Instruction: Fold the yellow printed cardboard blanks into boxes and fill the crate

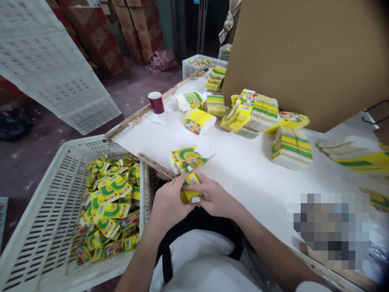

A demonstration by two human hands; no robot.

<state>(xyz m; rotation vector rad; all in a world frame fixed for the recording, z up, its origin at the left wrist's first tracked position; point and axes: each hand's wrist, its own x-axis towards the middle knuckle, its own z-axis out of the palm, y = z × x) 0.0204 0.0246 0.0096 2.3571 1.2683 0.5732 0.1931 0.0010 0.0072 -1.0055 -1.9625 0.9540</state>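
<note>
Between my two hands is a small yellow carton with a barcode and white flaps. My left hand wraps its left side, fingers closed. My right hand grips it from the right, fingertips pressed on its face and lower flap. Just beyond the hands, some flat yellow-green cartons lie loosely on the white table. To the left, a white plastic crate holds many small yellow-green cartons. What is inside the carton in my hands cannot be seen.
Stacks of flat yellow cartons stand along the table's far side, with another stack at right. A maroon cup is near the left edge. A tall cardboard sheet rises behind. White crates lean at upper left.
</note>
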